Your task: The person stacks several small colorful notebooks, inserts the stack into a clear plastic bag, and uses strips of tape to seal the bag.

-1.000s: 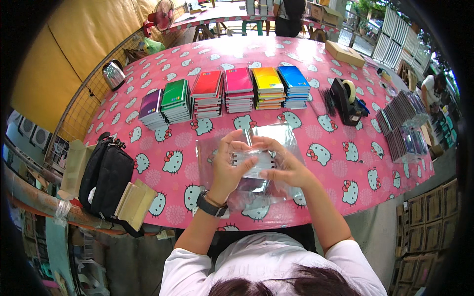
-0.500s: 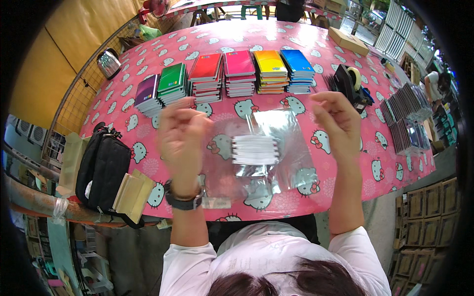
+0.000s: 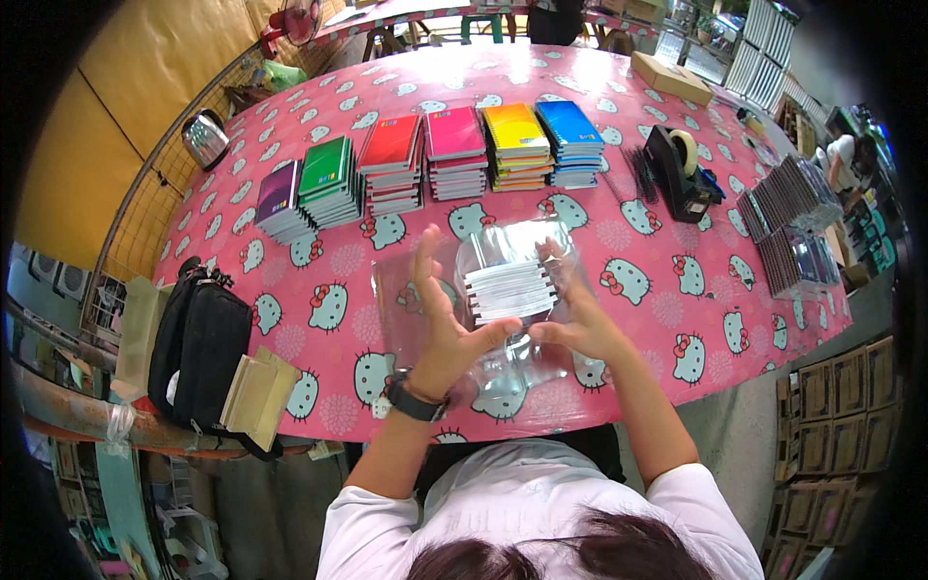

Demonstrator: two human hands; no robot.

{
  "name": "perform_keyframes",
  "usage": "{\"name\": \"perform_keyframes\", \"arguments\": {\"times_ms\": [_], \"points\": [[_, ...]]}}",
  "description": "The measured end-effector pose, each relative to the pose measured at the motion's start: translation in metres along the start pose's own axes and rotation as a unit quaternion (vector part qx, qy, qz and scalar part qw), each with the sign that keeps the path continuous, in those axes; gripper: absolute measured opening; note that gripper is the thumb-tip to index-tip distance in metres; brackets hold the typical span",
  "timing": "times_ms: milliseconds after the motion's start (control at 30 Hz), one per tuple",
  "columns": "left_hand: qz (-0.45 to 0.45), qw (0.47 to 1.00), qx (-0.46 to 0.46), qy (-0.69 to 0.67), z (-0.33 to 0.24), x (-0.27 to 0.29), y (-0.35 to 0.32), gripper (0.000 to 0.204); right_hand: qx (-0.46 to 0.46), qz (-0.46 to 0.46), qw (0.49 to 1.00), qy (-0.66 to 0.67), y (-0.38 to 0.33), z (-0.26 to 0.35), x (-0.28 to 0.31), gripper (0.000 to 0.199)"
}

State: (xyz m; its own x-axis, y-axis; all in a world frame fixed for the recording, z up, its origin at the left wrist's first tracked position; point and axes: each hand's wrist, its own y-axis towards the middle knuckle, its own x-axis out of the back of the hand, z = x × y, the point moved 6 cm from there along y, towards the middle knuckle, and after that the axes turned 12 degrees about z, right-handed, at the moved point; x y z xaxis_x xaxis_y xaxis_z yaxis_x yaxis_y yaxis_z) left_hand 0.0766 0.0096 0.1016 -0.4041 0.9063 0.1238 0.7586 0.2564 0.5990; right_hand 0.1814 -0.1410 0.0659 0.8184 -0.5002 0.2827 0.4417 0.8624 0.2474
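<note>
A bundle of notebooks (image 3: pixel 509 293), white page edges showing, lies on a sheet of clear plastic film (image 3: pixel 507 382) near the front of the table. My left hand (image 3: pixel 447 324) is at the bundle's left side, fingers spread and pointing away, thumb stretched toward its near edge. Along the right side my right hand (image 3: pixel 585 314) curves with its fingers by the far corner and its thumb by the near edge. Both hands look open. Whether either palm touches the bundle I cannot tell. A dark watch band (image 3: pixel 416 398) is on my left wrist.
Behind the bundle stand notebook stacks: purple (image 3: pixel 280 201), green (image 3: pixel 327 174), red (image 3: pixel 391 155), pink (image 3: pixel 455 145), yellow (image 3: pixel 518 140), blue (image 3: pixel 572 135). A tape dispenser (image 3: pixel 680 174) and wrapped stacks (image 3: pixel 788 222) are right, a black bag (image 3: pixel 200 338) left. A person (image 3: pixel 851 164) is beyond.
Both hands have come inward and down from raised positions at either side to the bundle. The film is now drawn up closer around the bundle, which sits slightly tilted.
</note>
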Motion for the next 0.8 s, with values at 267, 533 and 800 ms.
{"name": "perform_keyframes", "arguments": {"times_ms": [267,533,800], "points": [[0.276,0.873,-0.103,0.388,-0.064,-0.015,0.033,0.027,0.086,0.008,0.974,-0.212,-0.013,0.050,0.019,0.055],[0.278,0.884,-0.068,0.369,-0.068,-0.012,0.029,0.021,0.076,-0.039,0.994,0.074,-0.017,0.021,0.028,0.050],[-0.017,0.977,-0.135,0.163,-0.070,0.064,0.017,0.008,0.144,0.038,0.951,-0.271,-0.008,0.056,0.013,0.045]]}}
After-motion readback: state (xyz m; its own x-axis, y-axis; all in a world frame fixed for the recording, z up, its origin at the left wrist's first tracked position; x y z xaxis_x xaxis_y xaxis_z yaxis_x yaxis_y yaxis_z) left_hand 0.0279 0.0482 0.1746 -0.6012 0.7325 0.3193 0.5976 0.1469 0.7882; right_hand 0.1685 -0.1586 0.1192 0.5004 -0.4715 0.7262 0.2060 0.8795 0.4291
